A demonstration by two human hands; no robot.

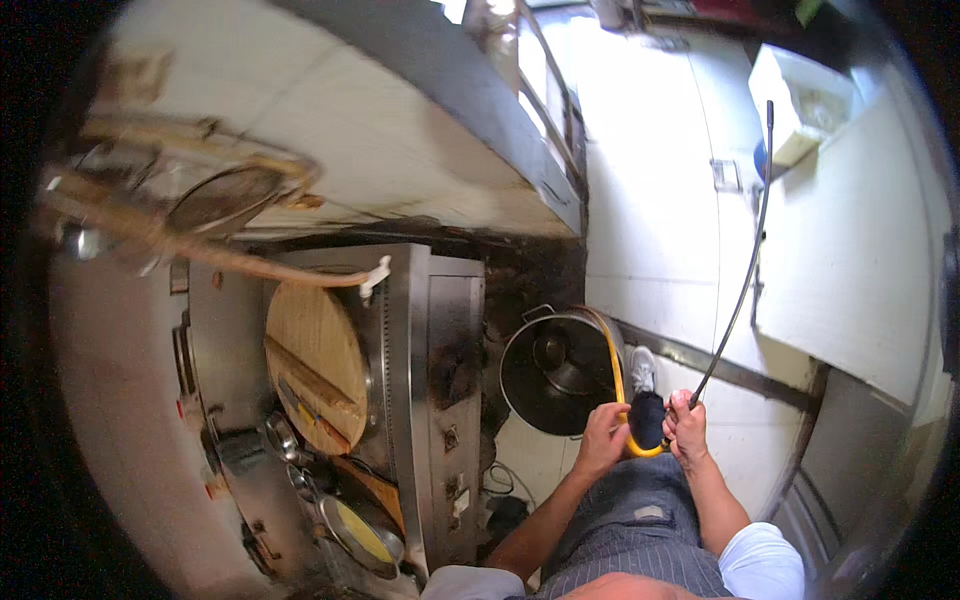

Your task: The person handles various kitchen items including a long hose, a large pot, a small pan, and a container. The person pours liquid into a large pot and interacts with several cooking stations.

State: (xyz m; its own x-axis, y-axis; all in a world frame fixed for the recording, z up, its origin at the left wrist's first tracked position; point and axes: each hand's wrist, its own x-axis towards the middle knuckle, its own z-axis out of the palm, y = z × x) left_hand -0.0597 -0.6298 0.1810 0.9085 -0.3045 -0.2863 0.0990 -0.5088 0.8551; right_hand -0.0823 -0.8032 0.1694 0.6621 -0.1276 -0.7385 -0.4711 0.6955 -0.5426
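Note:
My right hand (685, 430) is closed around the lower end of a long thin black rod (748, 265), which slants up and to the right. A yellow hose (615, 370) bends in a U between my hands, running up over the right side of a large metal pot (525, 398) on the floor. My left hand (601, 440) has its fingers curled on that hose. Inside the pot sits a dark round bowl-like thing (568, 368).
A steel stove or counter (408, 400) stands on my left, bearing a round wooden board (325, 310) with utensils and a pan (393, 560) with yellow contents. A brown hose (270, 262) hangs above. At right is a white cabinet (850, 250) carrying a white box (785, 115).

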